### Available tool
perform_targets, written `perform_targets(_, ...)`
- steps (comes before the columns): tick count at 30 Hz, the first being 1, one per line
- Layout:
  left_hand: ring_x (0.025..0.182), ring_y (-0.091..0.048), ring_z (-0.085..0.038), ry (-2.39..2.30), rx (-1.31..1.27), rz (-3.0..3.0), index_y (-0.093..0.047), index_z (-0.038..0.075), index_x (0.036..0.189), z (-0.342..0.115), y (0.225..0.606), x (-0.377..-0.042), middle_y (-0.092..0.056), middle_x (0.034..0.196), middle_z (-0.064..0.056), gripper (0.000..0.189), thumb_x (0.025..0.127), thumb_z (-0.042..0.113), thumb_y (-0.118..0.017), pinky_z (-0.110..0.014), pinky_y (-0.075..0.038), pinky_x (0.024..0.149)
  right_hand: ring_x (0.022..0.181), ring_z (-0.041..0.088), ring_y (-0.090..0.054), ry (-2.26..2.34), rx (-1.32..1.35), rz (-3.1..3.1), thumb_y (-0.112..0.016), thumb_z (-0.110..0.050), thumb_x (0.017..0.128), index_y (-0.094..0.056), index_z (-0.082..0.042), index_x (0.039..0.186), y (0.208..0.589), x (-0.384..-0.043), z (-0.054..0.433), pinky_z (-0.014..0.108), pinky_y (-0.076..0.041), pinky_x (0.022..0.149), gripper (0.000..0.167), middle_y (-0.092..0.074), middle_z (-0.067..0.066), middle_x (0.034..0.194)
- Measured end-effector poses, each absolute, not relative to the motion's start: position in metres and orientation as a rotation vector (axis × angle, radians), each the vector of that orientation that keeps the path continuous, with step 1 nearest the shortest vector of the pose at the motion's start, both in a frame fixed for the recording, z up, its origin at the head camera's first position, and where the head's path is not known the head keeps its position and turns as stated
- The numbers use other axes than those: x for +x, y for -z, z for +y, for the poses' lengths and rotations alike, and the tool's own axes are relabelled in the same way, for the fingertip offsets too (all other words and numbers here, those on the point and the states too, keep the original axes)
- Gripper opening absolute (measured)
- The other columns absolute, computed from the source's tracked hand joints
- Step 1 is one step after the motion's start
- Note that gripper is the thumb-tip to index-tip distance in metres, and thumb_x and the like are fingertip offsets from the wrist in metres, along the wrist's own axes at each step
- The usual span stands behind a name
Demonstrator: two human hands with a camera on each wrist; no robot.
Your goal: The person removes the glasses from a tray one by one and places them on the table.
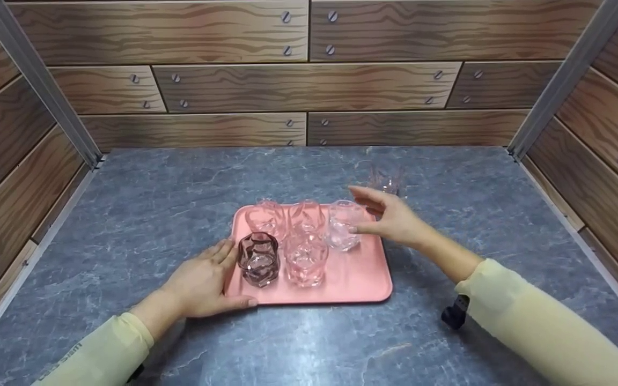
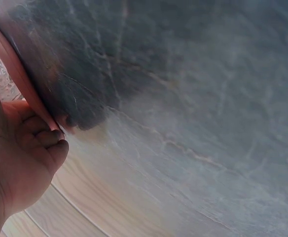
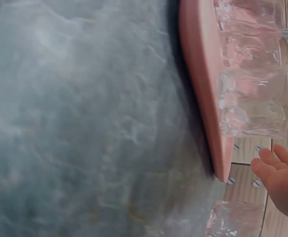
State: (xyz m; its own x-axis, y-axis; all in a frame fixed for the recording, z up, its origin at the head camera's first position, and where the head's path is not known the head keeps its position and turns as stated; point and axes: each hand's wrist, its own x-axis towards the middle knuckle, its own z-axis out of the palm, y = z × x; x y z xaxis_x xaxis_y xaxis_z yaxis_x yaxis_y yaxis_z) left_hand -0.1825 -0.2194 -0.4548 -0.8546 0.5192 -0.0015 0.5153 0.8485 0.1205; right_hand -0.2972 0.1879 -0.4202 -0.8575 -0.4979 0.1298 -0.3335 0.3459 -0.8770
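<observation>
Tray: the pink tray (image 1: pixel 352 279) lies flat on the grey marbled table (image 1: pixel 309 343), the centre of the clock for the places below; five glasses stand on it.
Dark glass: the smoky dark glass (image 1: pixel 259 262) stands at 9 o'clock on the tray, just beside the left hand's fingers.
Front pink glass: the near pink-looking glass (image 1: pixel 307 262) is about at the centre, at 3 o'clock from the dark one.
Back pair: one pinkish glass (image 1: pixel 265 217) stands at 10 o'clock, another see-through glass (image 1: pixel 307 215) at 12.
Clear glass: the colourless glass (image 1: pixel 344 236) stands upright at 2 o'clock, nearest the right hand.
Outlying glass: a faint pinkish tumbler (image 1: pixel 388 183) stands off the tray, past its edge at 1 o'clock.
Left hand: the left hand (image 1: pixel 204 281) is at 8 o'clock, thumb spread along the near rim, fingers against the side rim, touching the tray.
Right hand: the right hand (image 1: pixel 395 220) is at 2 o'clock, thumb and fingers apart beside the clear glass, gripping nothing.
Sleeves: both sleeves (image 1: pixel 534 316) are pale yellow.
Backdrop: wood-patterned panels (image 1: pixel 234 88) rise at 12 o'clock.
</observation>
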Motion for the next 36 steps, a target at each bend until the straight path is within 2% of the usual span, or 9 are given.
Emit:
perform_targets(9,0.152,-0.035,-0.048,-0.201,0.832,2.989,-0.037,-0.013,0.157,-0.220,0.455,-0.183,-0.033,0.163,-0.035,0.122,0.090,0.089,-0.048,-0.056,-0.034,0.124,0.149,0.042,-0.043,1.632,-0.736,2.317,-0.087,0.005,0.084,-0.039,0.006,0.160,0.433,-0.296,0.182,0.045,-0.041,0.120,0.090,-0.037,0.029,0.165)
perform_targets(16,0.152,-0.035,-0.048,-0.193,0.833,2.992,-0.036,-0.012,0.157,-0.220,0.454,-0.182,-0.033,0.162,-0.034,0.122,0.090,0.089,-0.047,-0.056,-0.034,0.124,0.140,0.037,-0.055,1.579,-0.737,2.391,-0.090,0.001,0.081,-0.044,0.004,0.158,0.437,-0.297,0.176,0.038,-0.048,0.114,0.090,-0.051,0.024,0.157)
perform_targets(21,0.152,-0.035,-0.049,-0.190,0.835,2.989,-0.035,-0.012,0.158,-0.220,0.454,-0.182,-0.032,0.162,-0.035,0.123,0.090,0.090,-0.047,-0.056,-0.034,0.123,0.134,0.036,-0.060,1.566,-0.733,2.417,-0.090,0.000,0.080,-0.048,0.002,0.157,0.437,-0.297,0.174,0.040,-0.052,0.111,0.087,-0.059,0.022,0.150)
perform_targets(28,0.151,-0.035,-0.049,-0.187,0.840,2.993,-0.036,-0.012,0.158,-0.220,0.454,-0.183,-0.032,0.162,-0.035,0.122,0.090,0.089,-0.047,-0.055,-0.034,0.124,0.131,0.038,-0.061,1.555,-0.720,2.431,-0.093,-0.006,0.080,-0.048,0.003,0.156,0.436,-0.298,0.175,0.047,-0.052,0.111,0.089,-0.057,0.021,0.152)
perform_targets(36,0.151,-0.036,-0.049,-0.182,0.848,2.997,-0.036,-0.013,0.157,-0.221,0.455,-0.183,-0.033,0.161,-0.036,0.123,0.090,0.090,-0.046,-0.056,-0.035,0.123,0.132,0.037,-0.061,1.557,-0.723,2.398,-0.092,-0.002,0.080,-0.048,0.005,0.155,0.436,-0.300,0.175,0.043,-0.052,0.110,0.088,-0.055,0.021,0.154)
